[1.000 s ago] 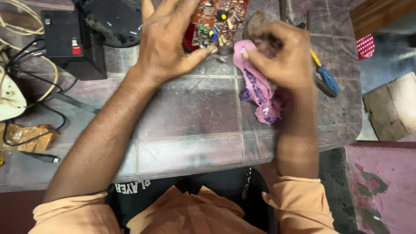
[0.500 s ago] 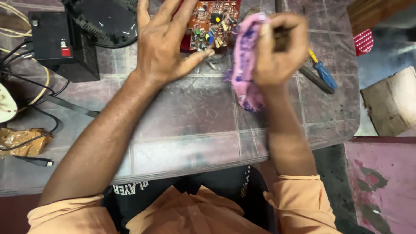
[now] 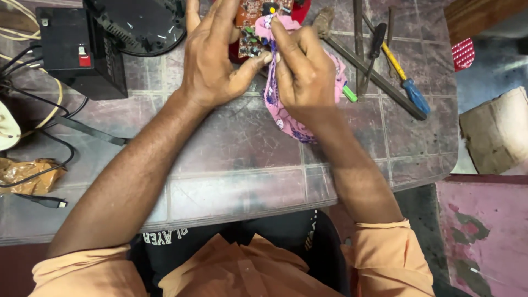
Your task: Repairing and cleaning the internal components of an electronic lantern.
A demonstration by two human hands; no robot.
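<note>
At the top middle of the frame, the right hand (image 3: 305, 74) pinches a soft pink cloth (image 3: 297, 121). The left hand (image 3: 214, 60) lies flat on the small circuit board (image 3: 256, 25). The board looks easy to break, so hold its edges.

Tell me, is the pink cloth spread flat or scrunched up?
Scrunched up. The pink cloth is bunched in the right hand, pressed against the circuit board, with a loose end hanging below the hand.

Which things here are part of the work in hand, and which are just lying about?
In use: left hand steadying the circuit board; right hand pressing a pink cloth to it.

Lying about: black box, screwdriver, metal bar, cables, brown wrapper.
</note>
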